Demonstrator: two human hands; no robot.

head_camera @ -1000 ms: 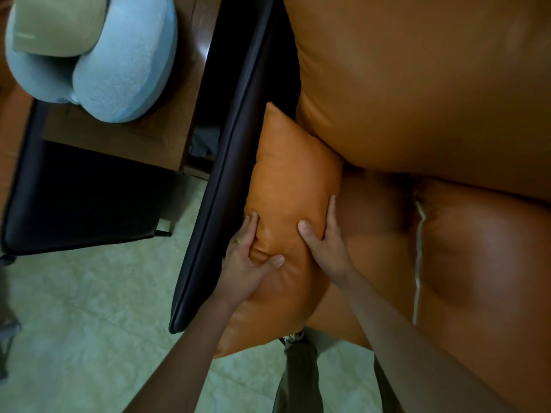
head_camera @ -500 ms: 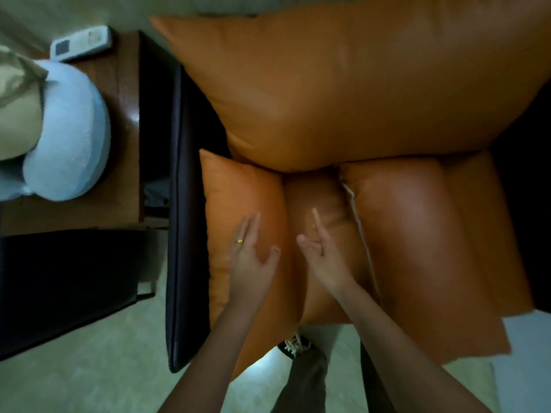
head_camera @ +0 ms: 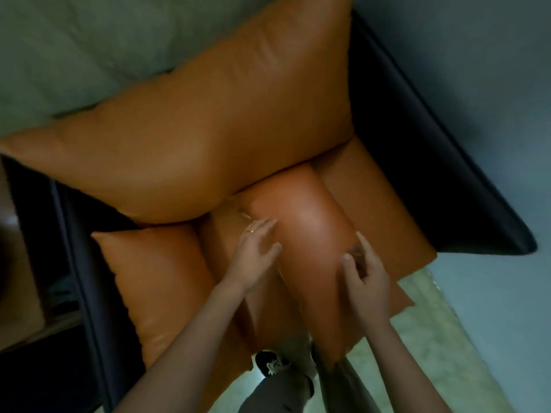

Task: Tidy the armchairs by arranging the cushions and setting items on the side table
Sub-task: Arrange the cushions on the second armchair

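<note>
The fingers [head_camera: 264,225] of the left hand [head_camera: 253,257] are held nearly straight and spread a little. They are laid flat on the left side of the long cushion [head_camera: 310,251], and nothing is gripped by them. A thin gold ring [head_camera: 252,231] is worn on one finger. The fingers [head_camera: 366,248] of the right hand [head_camera: 368,281] are stretched along the right side of the same cushion, with the thumb set on top. The cushion is touched there, not squeezed, though this hand is a bit blurred.

The long cushion is found in the middle of the seat [head_camera: 369,198], between the two hands. It is made of smooth orange leather. It is puffy and rounded like a fat roll, and a shiny patch of light is seen on its top. Its far end is tucked against the big back cushion [head_camera: 208,135], and its near end is stuck out past the front of the seat.

The big back cushion is square and soft, with small wrinkles near one corner. A smaller cushion [head_camera: 161,281] of the same orange leather is set beside the long one, against one side of the armchair [head_camera: 417,150]. The armchair's sides are dark and smooth. A pale, shiny floor [head_camera: 441,347] and a dark shoe [head_camera: 271,365] are seen below.
</note>
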